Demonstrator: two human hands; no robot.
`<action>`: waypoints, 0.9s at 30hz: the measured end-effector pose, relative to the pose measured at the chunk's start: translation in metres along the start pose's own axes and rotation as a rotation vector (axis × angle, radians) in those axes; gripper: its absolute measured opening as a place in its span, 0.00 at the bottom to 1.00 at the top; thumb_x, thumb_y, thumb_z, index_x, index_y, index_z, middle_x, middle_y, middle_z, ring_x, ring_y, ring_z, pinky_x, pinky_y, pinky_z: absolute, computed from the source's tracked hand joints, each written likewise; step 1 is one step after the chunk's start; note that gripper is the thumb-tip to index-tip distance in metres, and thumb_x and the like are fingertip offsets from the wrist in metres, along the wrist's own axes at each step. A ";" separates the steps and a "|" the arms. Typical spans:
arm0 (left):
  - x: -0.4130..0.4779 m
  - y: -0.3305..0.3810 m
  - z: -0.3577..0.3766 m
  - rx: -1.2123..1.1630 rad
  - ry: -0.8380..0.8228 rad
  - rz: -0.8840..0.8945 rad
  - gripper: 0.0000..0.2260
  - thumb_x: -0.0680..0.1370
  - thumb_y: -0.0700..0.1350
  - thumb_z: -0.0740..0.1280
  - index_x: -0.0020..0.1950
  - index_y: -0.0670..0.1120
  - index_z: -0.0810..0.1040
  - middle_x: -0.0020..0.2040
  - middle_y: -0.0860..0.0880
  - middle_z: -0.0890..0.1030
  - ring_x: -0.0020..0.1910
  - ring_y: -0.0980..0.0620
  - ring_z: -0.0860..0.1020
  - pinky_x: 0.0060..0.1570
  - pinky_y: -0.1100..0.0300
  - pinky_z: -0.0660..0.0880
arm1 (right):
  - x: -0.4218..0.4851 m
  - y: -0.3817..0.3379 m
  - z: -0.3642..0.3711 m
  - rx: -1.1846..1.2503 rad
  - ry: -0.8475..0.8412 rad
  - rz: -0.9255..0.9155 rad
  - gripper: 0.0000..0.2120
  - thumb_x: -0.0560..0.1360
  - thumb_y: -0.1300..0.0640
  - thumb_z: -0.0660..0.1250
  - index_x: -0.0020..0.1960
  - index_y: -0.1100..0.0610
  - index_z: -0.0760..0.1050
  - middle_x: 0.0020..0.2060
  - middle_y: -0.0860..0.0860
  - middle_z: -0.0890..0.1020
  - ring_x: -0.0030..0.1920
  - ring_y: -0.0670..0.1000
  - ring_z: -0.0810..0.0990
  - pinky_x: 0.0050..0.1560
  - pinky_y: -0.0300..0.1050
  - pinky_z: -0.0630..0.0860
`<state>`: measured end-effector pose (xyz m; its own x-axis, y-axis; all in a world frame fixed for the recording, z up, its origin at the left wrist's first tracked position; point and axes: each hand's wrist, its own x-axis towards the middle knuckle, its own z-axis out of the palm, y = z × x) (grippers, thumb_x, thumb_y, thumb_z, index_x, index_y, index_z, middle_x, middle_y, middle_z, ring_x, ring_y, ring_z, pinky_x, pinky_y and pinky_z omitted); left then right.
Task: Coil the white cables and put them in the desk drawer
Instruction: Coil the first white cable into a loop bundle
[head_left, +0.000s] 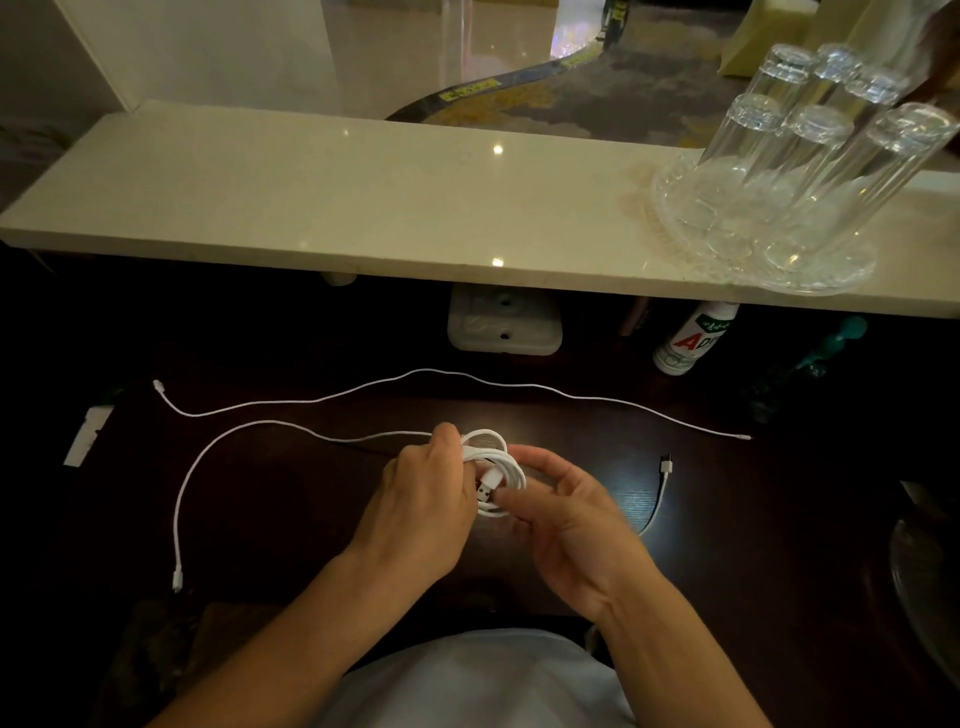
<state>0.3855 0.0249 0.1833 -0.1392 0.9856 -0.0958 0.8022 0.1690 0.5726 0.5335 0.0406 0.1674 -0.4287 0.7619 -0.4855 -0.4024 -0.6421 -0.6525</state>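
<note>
A white cable coil (493, 460) hangs over the middle of the dark desk (291, 499). My left hand (426, 499) grips its left side. My right hand (561, 514) pinches the coil's lower edge by the USB plug (485, 491). A loose tail of white cable (208, 457) runs left from my left hand and curves down to a plug near the desk's front. A second, thin white cable (441, 373) lies stretched across the desk behind. A third cable end (662, 483) lies to the right. No drawer is visible.
A pale stone shelf (311, 208) runs above the desk, with a glass tray (831, 275) of upturned glasses at its right. Beneath it stand a white bottle (693, 338), a teal object (831, 343) and a white socket plate (504, 327). A glass dish (930, 587) sits at the right edge.
</note>
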 end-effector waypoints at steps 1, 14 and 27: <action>0.000 0.000 0.000 -0.004 -0.006 -0.004 0.07 0.81 0.45 0.57 0.44 0.47 0.67 0.38 0.49 0.78 0.32 0.53 0.75 0.26 0.65 0.66 | 0.001 0.001 0.001 0.005 0.022 -0.020 0.22 0.68 0.78 0.67 0.60 0.65 0.76 0.46 0.62 0.85 0.42 0.55 0.85 0.38 0.42 0.81; 0.012 -0.023 -0.002 -0.224 -0.293 -0.238 0.14 0.81 0.46 0.55 0.44 0.45 0.78 0.33 0.48 0.78 0.31 0.49 0.76 0.34 0.47 0.79 | 0.010 0.015 0.005 -1.090 0.086 -0.731 0.14 0.66 0.62 0.78 0.48 0.47 0.85 0.51 0.47 0.77 0.48 0.48 0.80 0.47 0.37 0.78; 0.024 -0.028 -0.009 -0.660 -0.377 -0.377 0.13 0.79 0.40 0.56 0.34 0.46 0.68 0.21 0.53 0.65 0.18 0.56 0.62 0.25 0.60 0.65 | 0.005 0.017 -0.018 -1.166 -0.005 -0.794 0.12 0.70 0.71 0.72 0.47 0.57 0.84 0.58 0.51 0.78 0.57 0.47 0.80 0.54 0.34 0.76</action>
<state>0.3549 0.0442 0.1721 -0.0328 0.8186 -0.5734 0.2209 0.5654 0.7947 0.5393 0.0349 0.1430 -0.4109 0.8812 0.2340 0.3554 0.3911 -0.8489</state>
